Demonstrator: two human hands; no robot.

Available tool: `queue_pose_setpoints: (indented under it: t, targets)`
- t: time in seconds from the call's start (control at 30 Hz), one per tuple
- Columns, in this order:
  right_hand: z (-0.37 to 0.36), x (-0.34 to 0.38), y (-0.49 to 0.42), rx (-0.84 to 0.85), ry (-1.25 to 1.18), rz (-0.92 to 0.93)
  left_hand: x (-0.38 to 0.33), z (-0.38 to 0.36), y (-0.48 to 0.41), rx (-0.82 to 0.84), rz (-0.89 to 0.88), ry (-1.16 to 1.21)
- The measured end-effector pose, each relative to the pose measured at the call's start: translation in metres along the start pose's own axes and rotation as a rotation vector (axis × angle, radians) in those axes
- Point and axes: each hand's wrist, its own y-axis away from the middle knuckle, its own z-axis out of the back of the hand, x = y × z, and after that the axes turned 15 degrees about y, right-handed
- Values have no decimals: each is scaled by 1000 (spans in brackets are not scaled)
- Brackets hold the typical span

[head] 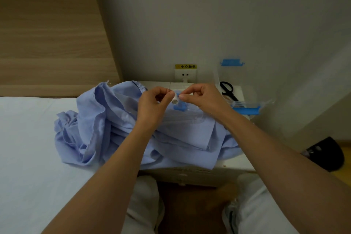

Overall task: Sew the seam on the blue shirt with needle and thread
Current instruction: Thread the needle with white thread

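The white bedsheet [28, 138] is spread on the left, and a small white cabinet [237, 165] is set just beside it against the wall. The blue shirt [117, 119] is heaped in loose folds across both, half on the sheet and half on the cabinet top.

Above the heap, near the wall, the left hand [153, 104] and right hand [201, 99] are raised close together. A dark strand [170, 86] is pinched between thumb and forefinger of the left hand and rises from the fingertips; whether it is needle or thread cannot be told. The right hand's thumb and forefinger are pressed together with the other fingers curled, but whether anything is held there cannot be told.

Black scissors [228, 89] are laid at the back of the cabinet, and a small white spool [174, 101] is seen below the fingertips.

The shirt is judged light, thin and limp, so it is expected to slide and bunch. The seam is best taken close beside the stitch line and kept taut. The strand is judged fine and easily dropped, so a fingertip pinch is called for.
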Motion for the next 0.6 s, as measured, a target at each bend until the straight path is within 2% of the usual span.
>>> queue_pose_setpoints:
  t: [0.13, 0.23, 0.3, 0.47, 0.6]
  targets:
    - [-5, -6, -1, 20, 94, 66, -1, 0, 0, -4, -9, -3]
    - [-7, -7, -3, -77, 165, 114, -1, 1, -1, -15, -1, 6]
    - [-6, -2, -3, -83, 53, 79, -1, 1, -1, -14, 5, 0]
    - [-12, 9, 2, 160, -271, -103, -1, -2, 0, 14, -47, -49]
    - [-13, 8, 4, 189, -245, -148, 0, 1, -1, 14, -54, -86]
